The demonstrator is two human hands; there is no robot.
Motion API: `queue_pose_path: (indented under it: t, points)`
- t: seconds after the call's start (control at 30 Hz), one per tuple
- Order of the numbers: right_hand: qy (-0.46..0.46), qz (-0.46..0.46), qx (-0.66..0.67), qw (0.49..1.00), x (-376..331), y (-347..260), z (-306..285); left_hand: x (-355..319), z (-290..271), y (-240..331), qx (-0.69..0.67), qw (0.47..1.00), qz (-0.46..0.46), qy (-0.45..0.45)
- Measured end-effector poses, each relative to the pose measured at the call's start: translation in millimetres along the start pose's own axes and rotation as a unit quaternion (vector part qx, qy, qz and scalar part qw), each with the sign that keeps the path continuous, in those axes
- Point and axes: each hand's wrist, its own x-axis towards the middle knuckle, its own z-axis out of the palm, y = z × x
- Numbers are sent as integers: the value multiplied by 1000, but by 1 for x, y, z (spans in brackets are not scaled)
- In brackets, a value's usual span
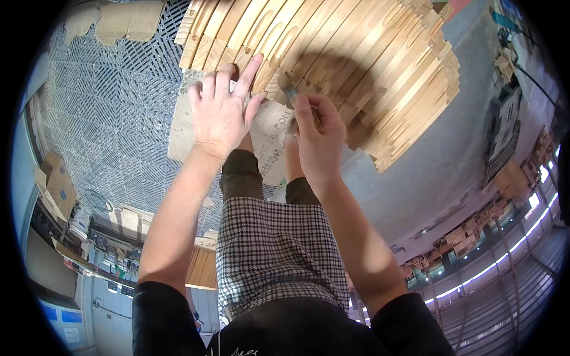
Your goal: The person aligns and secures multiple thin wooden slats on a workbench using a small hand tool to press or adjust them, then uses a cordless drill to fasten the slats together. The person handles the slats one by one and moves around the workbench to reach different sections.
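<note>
A wide stack of pale wooden strips (332, 35) lies side by side in front of me, with rounded grooves and stepped ends along its near edge. My left hand (221, 113) rests on the near left ends of the strips, fingers stretched out and holding nothing that I can see. In my right hand (320, 133), the fingers close round a small brush (291, 93) with a grey metal collar. Its tip points at the strip ends, just right of my left hand; whether it touches them is unclear. Most of its handle is hidden by my fingers.
A pale sheet of cardboard (270, 145) with handwriting lies by my feet. Grey patterned matting (107, 113) covers the floor at left, with flattened cardboard (127, 22) at the far left. An open carton (57, 184) stands at the left edge. Grey floor (409, 190) extends right.
</note>
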Motion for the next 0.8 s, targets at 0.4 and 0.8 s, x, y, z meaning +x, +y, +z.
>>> queue_pose_path:
  t: [0.4,0.8]
  points:
    - [21,-107,-169,980,36,9,25,1,-15,-26,-150,986,71,30]
    - [46,-151,-242,957,33,7,36,5,-3,-7,-60,994,84,-22]
